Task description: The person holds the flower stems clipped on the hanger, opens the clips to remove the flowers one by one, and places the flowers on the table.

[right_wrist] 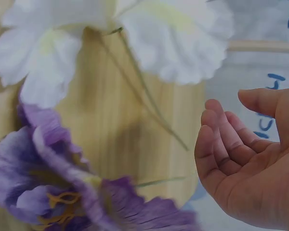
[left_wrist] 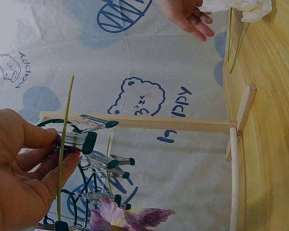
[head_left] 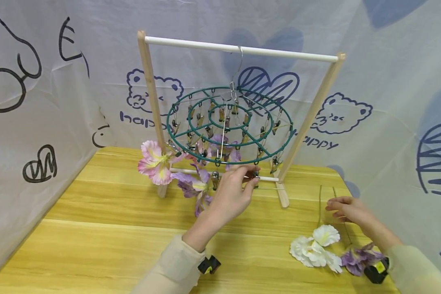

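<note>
Two artificial flowers, a ruffled white cloth-like bloom [head_left: 312, 250] and a crinkled purple bloom [head_left: 358, 259], lie at the lower right of the head view. They look light and easily creased; I'd take their thin, stiff green stems [head_left: 319, 204]. Above, the loosely curled right hand [head_left: 349, 210] holds nothing. Near centre, the left hand [head_left: 233, 188] pinches a smooth metal clip with dark-green tips [left_wrist: 82, 141], probably springy, on the round green rack [head_left: 239, 145].

Passable over the table [head_left: 110, 249] front-left of the rack [head_left: 311, 118]; hindered below its bar [head_left: 194, 44] by the green hanger [head_left: 242, 162] and dangling clips [head_left: 215, 180], at its left post [head_left: 151, 81] by the pink flower [head_left: 155, 162], before its middle by the left hand [head_left: 232, 192], front-right of it by the white flower [head_left: 314, 252]
</note>
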{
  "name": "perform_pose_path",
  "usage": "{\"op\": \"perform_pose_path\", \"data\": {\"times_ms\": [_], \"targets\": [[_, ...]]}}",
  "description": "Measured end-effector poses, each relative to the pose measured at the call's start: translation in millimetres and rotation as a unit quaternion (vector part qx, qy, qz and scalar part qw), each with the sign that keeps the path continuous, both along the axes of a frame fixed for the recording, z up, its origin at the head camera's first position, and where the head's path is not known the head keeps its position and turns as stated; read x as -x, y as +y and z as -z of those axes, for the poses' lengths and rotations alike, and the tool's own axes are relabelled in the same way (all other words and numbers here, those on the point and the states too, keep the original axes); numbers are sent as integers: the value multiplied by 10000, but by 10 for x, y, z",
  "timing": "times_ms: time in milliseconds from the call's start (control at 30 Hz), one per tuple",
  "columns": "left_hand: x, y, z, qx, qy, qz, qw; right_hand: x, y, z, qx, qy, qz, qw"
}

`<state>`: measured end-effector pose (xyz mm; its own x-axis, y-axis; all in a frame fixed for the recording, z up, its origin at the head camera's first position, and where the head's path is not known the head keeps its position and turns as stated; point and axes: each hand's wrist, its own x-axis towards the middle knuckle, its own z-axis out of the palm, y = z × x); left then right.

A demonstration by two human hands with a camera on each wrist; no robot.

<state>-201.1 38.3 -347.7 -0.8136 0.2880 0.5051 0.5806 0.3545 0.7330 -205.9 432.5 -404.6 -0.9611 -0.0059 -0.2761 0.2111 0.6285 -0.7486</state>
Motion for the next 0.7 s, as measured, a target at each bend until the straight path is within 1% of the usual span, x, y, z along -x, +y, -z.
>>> {"op": "perform_pose_path", "data": {"times_ms": [100, 167, 267, 367, 500, 600, 700], "targets": [[2, 1, 6, -8, 138, -3, 9999, -18, -65, -75, -61, 113, 6, 9999], [4, 3, 7, -17, 161, 0, 9999, -29, -113, -124, -49, 213, 30, 9998], [6, 9, 4, 0, 98, -6, 10000, -51, -199, -200, 10, 441, -17, 9990], [5, 10, 2, 47, -6, -81, 10000, -70, -310, -277, 110, 688, -72, 9975], [15, 3, 11, -34, -90, -107, 9999, -93, -492, -364, 344, 936, -20, 9950], [30, 0, 21, -111, -55, -73, 9999, -100, -630, -403, 674, 1110, 150, 9914], [52, 5, 28, -102, -9, -91, 9999, -97, -753, -424, 1038, 1342, 374, 9848]]}}
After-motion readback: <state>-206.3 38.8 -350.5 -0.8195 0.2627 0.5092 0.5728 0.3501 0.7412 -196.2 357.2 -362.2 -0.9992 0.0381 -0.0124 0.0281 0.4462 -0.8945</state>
